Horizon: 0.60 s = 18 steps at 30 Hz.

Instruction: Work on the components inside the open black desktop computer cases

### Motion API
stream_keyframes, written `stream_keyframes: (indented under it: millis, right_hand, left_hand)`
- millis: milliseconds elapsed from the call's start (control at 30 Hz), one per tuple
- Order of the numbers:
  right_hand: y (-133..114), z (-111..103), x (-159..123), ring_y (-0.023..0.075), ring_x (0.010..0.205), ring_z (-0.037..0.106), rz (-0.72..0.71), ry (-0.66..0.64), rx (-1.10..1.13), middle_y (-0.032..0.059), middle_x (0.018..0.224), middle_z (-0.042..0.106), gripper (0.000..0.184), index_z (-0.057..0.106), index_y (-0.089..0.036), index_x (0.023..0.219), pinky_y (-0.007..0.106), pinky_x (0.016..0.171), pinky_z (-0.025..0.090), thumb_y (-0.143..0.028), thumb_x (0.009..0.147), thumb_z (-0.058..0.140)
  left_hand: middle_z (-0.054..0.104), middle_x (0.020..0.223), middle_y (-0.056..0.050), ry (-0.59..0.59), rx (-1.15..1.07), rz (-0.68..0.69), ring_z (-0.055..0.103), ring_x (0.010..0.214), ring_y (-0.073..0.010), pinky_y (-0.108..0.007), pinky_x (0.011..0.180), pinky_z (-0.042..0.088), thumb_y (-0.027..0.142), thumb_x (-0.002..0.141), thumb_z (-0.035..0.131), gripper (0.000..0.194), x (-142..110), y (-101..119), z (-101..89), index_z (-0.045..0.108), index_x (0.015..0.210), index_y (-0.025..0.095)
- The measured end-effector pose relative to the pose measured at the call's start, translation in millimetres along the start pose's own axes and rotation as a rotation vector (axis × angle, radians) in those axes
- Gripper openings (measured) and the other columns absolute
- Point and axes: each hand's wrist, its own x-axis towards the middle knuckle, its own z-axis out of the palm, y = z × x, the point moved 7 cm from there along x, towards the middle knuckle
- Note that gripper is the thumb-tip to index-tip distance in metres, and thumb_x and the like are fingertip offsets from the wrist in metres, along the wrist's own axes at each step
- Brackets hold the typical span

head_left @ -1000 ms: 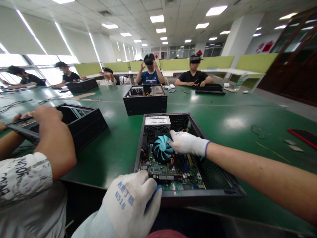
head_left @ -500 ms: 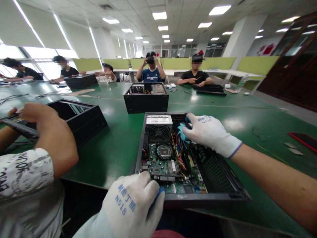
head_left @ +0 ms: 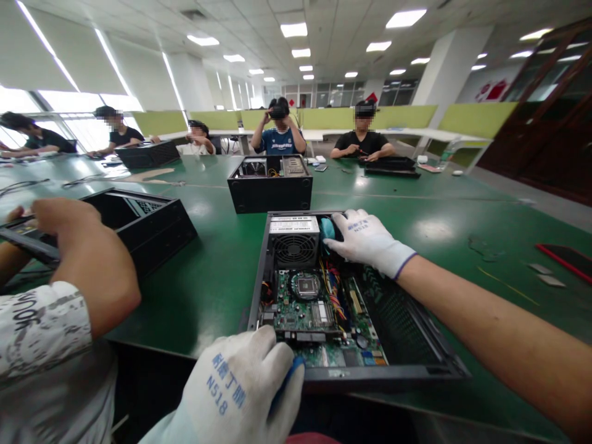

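An open black computer case (head_left: 416, 345) lies on the green table in front of me, its green motherboard (head_left: 314, 308) and bare processor socket (head_left: 306, 285) exposed. My gloved right hand (head_left: 365, 240) is deep in the case's far end, closed on a blue cooler fan (head_left: 327, 229) beside the grey power supply (head_left: 294, 237). My gloved left hand (head_left: 240, 388) is at the case's near edge, closed around a blue handle (head_left: 285, 382) whose rest is hidden.
A neighbour's arm (head_left: 83, 259) at my left holds a black panel (head_left: 23, 240) next to another black case (head_left: 148, 222). A third open case (head_left: 271, 185) stands further back. Several people sit along the far side. Red and grey flat pieces (head_left: 562, 259) lie at the right.
My right hand has lifted the blue fan off the processor socket and carried it to the case's far end. The socket is now uncovered. My left hand has stayed put.
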Motion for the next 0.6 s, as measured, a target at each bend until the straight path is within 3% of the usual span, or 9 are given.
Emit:
stream_keyframes:
  millis: [200, 300, 400, 500, 600]
  right_hand:
    - [17.3, -6.4, -17.0, 0.0334, 0.104, 0.057, 0.021, 0.144, 0.066, 0.0193, 0.114, 0.065, 0.062, 0.059, -0.011, 0.126, 0.040, 0.088, 0.043, -0.062, 0.093, 0.045]
    - [22.4, -5.3, -22.7, 0.0334, 0.108, 0.056, 0.039, 0.193, 0.137, 0.0194, 0.119, 0.064, 0.061, 0.057, -0.011, 0.129, 0.040, 0.091, 0.041, -0.060, 0.093, 0.046]
    - [23.8, -3.3, -25.9, 0.0338, 0.111, 0.054, 0.041, 0.212, 0.201, 0.0189, 0.124, 0.063, 0.061, 0.057, -0.013, 0.130, 0.041, 0.094, 0.040, -0.060, 0.093, 0.046]
    - [24.0, -3.0, -27.5, 0.0344, 0.113, 0.054, 0.045, 0.221, 0.232, 0.0191, 0.127, 0.062, 0.062, 0.056, -0.013, 0.133, 0.042, 0.096, 0.039, -0.060, 0.094, 0.046]
    - [23.2, -3.5, -28.5, 0.0347, 0.114, 0.053, 0.041, 0.224, 0.244, 0.0195, 0.128, 0.062, 0.063, 0.055, -0.012, 0.134, 0.042, 0.097, 0.038, -0.059, 0.094, 0.047]
  left_hand:
    - [0.058, 0.075, 0.000, -0.054, -0.081, -0.014, 0.059, 0.060, -0.0173, -0.031, 0.052, 0.041, 0.027, 0.094, 0.049, 0.015, 6.7, -3.3, -1.7, 0.055, 0.080, 0.025]
    - [0.060, 0.084, -0.001, -0.122, -0.101, -0.074, 0.062, 0.070, -0.0187, -0.032, 0.062, 0.048, 0.027, 0.094, 0.047, 0.010, 20.4, -9.8, -1.2, 0.057, 0.097, 0.025]
    - [0.062, 0.100, -0.004, -0.167, -0.094, -0.056, 0.064, 0.088, -0.0204, -0.036, 0.078, 0.053, 0.025, 0.096, 0.044, 0.020, 42.1, -13.6, 1.8, 0.053, 0.114, 0.023]
    - [0.061, 0.116, -0.010, -0.266, -0.054, -0.005, 0.062, 0.103, -0.0220, -0.039, 0.095, 0.052, 0.023, 0.097, 0.042, 0.025, 70.8, -15.5, 15.3, 0.051, 0.120, 0.018]
    - [0.061, 0.119, -0.014, -0.482, 0.034, -0.016, 0.063, 0.109, -0.0243, -0.040, 0.099, 0.051, 0.023, 0.096, 0.043, 0.029, 101.5, -21.5, 46.1, 0.051, 0.122, 0.013]
